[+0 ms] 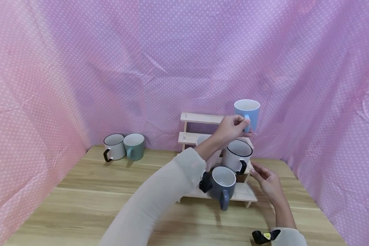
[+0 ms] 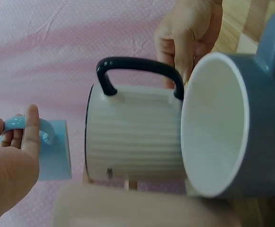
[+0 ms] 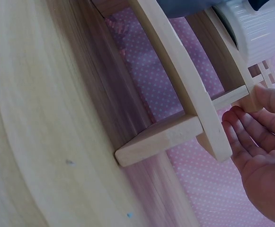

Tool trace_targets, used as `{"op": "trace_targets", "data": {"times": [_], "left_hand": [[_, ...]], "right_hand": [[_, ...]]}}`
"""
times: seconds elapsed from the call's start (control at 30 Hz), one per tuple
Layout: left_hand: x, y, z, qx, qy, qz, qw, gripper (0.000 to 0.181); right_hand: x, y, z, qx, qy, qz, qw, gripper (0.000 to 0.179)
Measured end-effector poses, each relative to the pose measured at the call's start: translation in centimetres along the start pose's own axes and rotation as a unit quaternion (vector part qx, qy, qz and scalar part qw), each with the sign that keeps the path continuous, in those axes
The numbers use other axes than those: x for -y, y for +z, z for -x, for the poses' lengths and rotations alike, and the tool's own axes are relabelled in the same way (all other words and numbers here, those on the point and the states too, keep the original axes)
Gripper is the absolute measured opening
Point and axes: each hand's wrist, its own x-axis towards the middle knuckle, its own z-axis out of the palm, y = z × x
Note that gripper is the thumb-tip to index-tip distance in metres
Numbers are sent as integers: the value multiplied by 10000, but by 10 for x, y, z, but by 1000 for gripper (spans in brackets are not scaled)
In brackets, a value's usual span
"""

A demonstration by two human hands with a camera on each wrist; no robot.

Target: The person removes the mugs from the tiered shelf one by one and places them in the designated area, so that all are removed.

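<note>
My left hand (image 1: pixel 230 129) grips the handle of a light blue mug (image 1: pixel 254 114), which is upright at the right end of the top step of a wooden tiered rack (image 1: pixel 200 118). Lower down, my right hand (image 1: pixel 270 183) pinches the right end of one of the rack's steps, thumb and fingertips at the wood in the right wrist view. Between the hands, a white ribbed mug (image 1: pixel 232 160) with black rim and handle stands on a middle step. A dark grey mug (image 1: pixel 215 191) sits on the bottom step, handle toward me. My left forearm partly hides a pale mug (image 1: pixel 214 160).
At the table's back left stand another white ribbed mug (image 1: pixel 118 152) with a black handle and a green mug (image 1: pixel 138 150), side by side. Polka-dot pink cloth (image 1: pixel 160 61) hangs behind and at both sides of the wooden table (image 1: pixel 89 201).
</note>
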Motion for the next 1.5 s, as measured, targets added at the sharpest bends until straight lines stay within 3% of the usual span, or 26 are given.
{"op": "trace_targets", "data": {"times": [0.33, 0.7, 1.0, 1.2, 1.5], "left_hand": [[-13, -28, 13, -66, 106, -238, 9996, 23], [-27, -70, 29, -66, 295, -355, 9989, 22], [-40, -105, 46, -469, 217, -491, 9975, 24], [-47, -134, 62, -577, 193, -851, 9945, 28], [-55, -173, 84, -863, 133, -786, 9931, 26]], "right_hand": [[1, 0, 1, 11, 36, -67, 10000, 46], [1, 0, 2, 26, 96, -183, 9998, 47], [2, 0, 2, 29, 167, -101, 9998, 48], [2, 0, 0, 19, 98, -94, 9999, 47], [-1, 0, -1, 36, 119, -60, 9999, 48]]}}
